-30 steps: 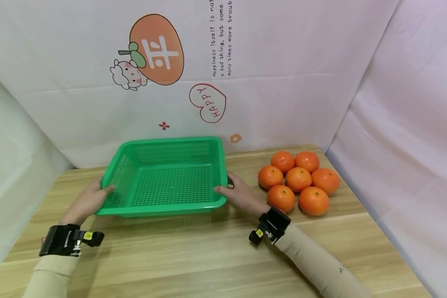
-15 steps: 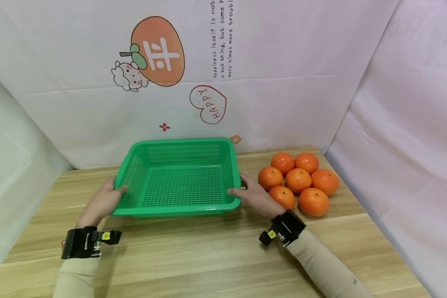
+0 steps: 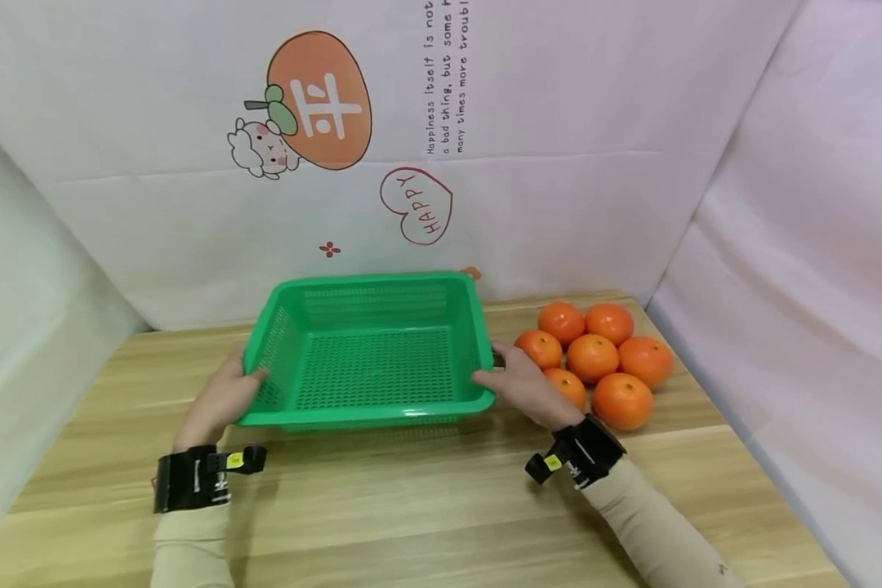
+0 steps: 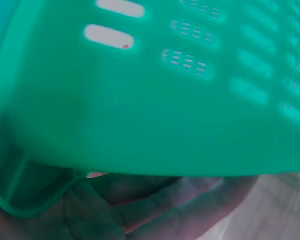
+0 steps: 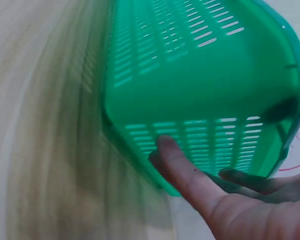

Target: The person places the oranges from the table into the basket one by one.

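Both hands hold a green plastic basket [image 3: 367, 415] with slotted walls and a perforated bottom; nothing lies in it. My left hand [image 3: 224, 400] grips its left end, thumb over the rim and fingers underneath, as the left wrist view [image 4: 160, 207] shows from close by. At the opposite end my right hand [image 3: 532, 388] holds the rim with the thumb inside. Its fingers [image 5: 182, 172] spread along the outer slotted wall in the right wrist view. Just beyond this hand sit several mandarins [image 3: 592, 358], one partly hidden behind it.
The wood-grain table [image 3: 397, 506] runs under everything. Behind the basket rises a white printed cloth [image 3: 559, 122], close to its back rim. More white cloth [image 3: 816, 286] hangs along the right side and the left.
Both hands have carried the basket to the right, nearer the mandarins. The right hand now overlaps one of them in the head view. The grip on the basket stays the same.
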